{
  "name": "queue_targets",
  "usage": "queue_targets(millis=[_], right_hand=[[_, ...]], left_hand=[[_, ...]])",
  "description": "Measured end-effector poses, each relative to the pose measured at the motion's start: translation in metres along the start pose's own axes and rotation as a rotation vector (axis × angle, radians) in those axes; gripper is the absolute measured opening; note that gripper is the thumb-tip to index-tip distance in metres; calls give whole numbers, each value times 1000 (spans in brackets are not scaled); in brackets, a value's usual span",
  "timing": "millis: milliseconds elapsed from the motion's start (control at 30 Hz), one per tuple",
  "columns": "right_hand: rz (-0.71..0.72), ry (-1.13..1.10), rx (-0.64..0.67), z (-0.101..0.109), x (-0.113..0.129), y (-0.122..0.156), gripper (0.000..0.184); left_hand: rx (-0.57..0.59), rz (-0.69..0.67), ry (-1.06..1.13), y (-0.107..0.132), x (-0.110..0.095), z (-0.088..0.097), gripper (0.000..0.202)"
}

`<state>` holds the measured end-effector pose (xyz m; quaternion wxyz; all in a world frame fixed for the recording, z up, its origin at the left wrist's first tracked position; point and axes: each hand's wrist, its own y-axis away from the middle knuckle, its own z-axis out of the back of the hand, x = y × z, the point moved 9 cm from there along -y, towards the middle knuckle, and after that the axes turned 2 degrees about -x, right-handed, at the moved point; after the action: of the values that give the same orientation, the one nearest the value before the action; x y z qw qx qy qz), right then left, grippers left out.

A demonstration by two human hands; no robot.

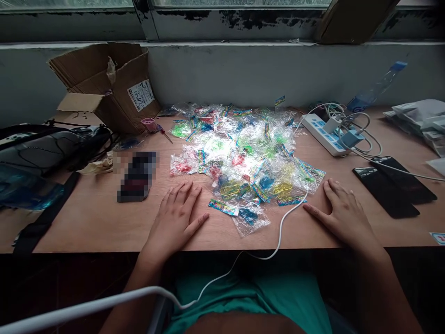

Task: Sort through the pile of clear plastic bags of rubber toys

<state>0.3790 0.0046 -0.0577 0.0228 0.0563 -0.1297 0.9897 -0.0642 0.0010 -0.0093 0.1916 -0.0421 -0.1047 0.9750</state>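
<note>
I can't read any writing from here: the white label [141, 95] on the torn cardboard box [111, 83] shows only scrawl, and the printed strips on the packets are too small to make out. The wooden surface [93, 222] runs along a grimy concrete window ledge [229, 69]. The biggest thing on it is a heap of clear plastic packets [236, 148] holding brightly coloured items, just ahead of my fingers [182, 195]. A black bag [45, 148] lies well left of the left hand [174, 218]. A white power strip [323, 134] sits ahead of the right hand [342, 215], and two black phones [385, 192] lie to its right. One loose packet [248, 222] lies between the hands. A white cable [288, 222] passes just beside the right hand. Both hands rest flat, fingers spread, holding nothing.
</note>
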Motion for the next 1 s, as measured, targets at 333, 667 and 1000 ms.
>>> queue_targets(millis=[333,667,1000], right_hand=[[-4,-32,-5,6,3,-1,96],[19,-30,-12,8,9,-3,92],[29,-31,-20,11,12,-4,87]], left_hand=[[11,0,28,-2,0,1,72],[-25,-29,-18,-3,2,-1,80],[-41,-26,-42,-4,5,-4,85]])
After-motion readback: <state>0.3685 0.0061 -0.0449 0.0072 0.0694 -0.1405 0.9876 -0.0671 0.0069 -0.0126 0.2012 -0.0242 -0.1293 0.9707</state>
